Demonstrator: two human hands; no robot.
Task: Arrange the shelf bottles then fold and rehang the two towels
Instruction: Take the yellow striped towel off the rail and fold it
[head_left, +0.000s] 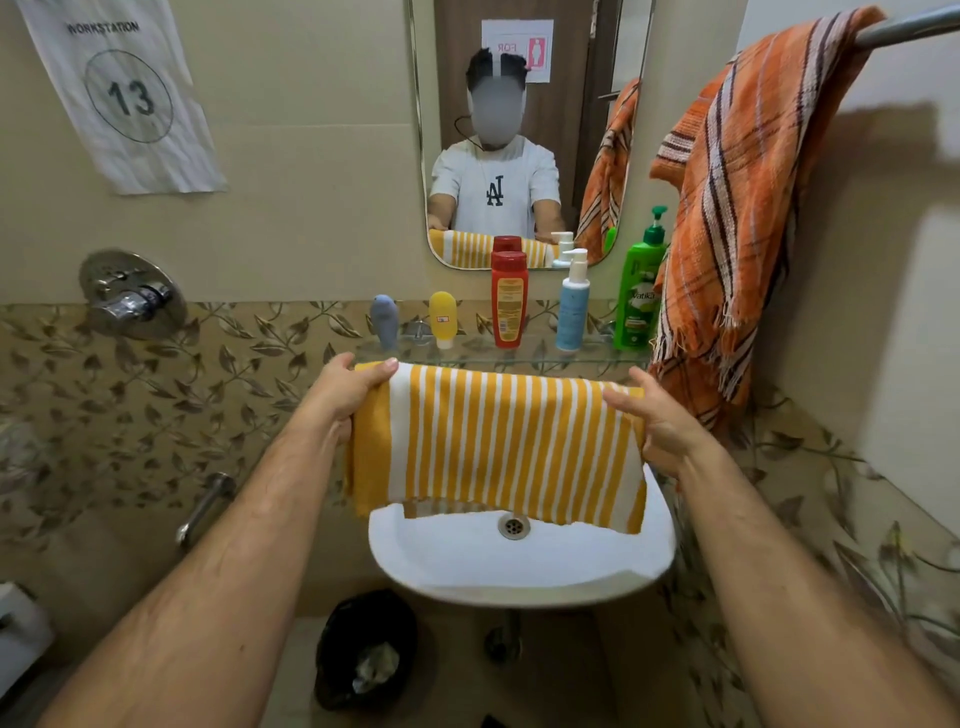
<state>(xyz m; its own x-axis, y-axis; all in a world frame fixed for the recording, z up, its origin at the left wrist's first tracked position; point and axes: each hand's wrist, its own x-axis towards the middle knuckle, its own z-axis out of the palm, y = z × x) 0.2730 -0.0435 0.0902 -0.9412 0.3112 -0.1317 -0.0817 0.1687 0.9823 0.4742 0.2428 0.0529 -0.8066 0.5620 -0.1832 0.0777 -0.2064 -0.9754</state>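
Both forearms reach forward over the basin (519, 566). The left hand (345, 395) pinches the upper left corner of the yellow striped towel (498, 447), thumb on top, fingers curled behind. The folded towel hangs spread between the hands, just below the front edge of the glass shelf (498, 358), where five bottles (509, 299) stand in a row. The right hand (657, 423) grasps the towel's right edge, fingers wrapped behind. At the far right, the orange plaid towel (737, 197) drapes over the rail (909, 26).

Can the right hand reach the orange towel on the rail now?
Probably not yet: the right hand and left hand both grip the yellow striped towel. The orange towel hangs unobstructed nearby.
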